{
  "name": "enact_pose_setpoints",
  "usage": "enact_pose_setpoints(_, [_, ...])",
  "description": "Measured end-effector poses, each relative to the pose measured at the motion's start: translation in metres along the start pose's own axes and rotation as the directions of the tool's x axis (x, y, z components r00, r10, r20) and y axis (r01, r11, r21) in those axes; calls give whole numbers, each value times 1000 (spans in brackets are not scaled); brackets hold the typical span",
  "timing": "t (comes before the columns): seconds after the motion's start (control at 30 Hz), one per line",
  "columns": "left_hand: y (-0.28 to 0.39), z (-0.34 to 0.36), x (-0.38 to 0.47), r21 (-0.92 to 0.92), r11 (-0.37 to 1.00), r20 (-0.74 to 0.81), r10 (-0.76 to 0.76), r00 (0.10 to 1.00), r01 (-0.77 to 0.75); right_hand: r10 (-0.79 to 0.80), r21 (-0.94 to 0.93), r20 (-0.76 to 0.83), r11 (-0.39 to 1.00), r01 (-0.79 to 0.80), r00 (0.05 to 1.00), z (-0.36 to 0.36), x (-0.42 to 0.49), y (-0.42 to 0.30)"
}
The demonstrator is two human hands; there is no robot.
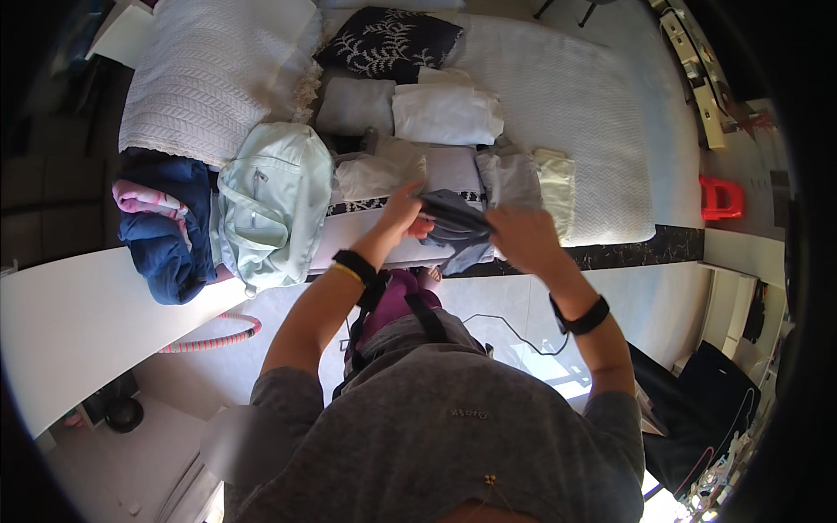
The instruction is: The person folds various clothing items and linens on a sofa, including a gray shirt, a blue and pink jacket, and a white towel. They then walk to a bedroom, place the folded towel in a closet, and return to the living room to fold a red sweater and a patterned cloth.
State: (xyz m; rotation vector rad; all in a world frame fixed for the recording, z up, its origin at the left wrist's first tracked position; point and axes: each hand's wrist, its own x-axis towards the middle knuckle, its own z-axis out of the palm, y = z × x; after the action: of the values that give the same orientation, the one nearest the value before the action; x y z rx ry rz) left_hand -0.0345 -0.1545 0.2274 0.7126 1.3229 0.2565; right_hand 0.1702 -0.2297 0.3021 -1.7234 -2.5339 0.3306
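Note:
Between my two hands a dark grey garment (pixel 461 225) hangs bunched over the front edge of the bed. My left hand (pixel 402 214) has hold of its left end, thumb raised. The right end is gripped in my right hand (pixel 528 240), knuckles upward. Just beyond lie folded clothes: a cream one (pixel 382 171), a pale lilac one (pixel 452 168), a light grey one (pixel 513 178) and a pale yellow one (pixel 556 189). Farther back are a folded grey cloth (pixel 356 106) and a folded white cloth (pixel 448 112).
A mint green backpack (pixel 278 196) lies left of my left hand, beside a dark blue garment (pixel 173 245) with a pink cloth. A dark patterned cushion (pixel 392 42) rests farther back on the bed (pixel 562 111). A red stool (pixel 721 197) stands to the right; a cable (pixel 516 330) crosses the floor.

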Motion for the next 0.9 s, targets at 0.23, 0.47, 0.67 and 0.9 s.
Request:
enact_pose_setpoints(0.23, [98,9,-9,348,652,110,685,720,-674,217,12,-382,973,-230,898,-66,21,53])
enact_pose_setpoints(0.47, [2,-7,-8,522,738,97,447,889,-428,275,247,-128,939,-238,953,40,-13,34])
enact_pose_setpoints(0.67, [-67,-20,37,686,702,105,167,980,-193,299,369,308,837,-403,903,136,-27,42])
enact_pose_setpoints(0.9, [-99,-26,145,476,833,-294,454,841,-283,743,690,208,350,-634,636,246,23,78])
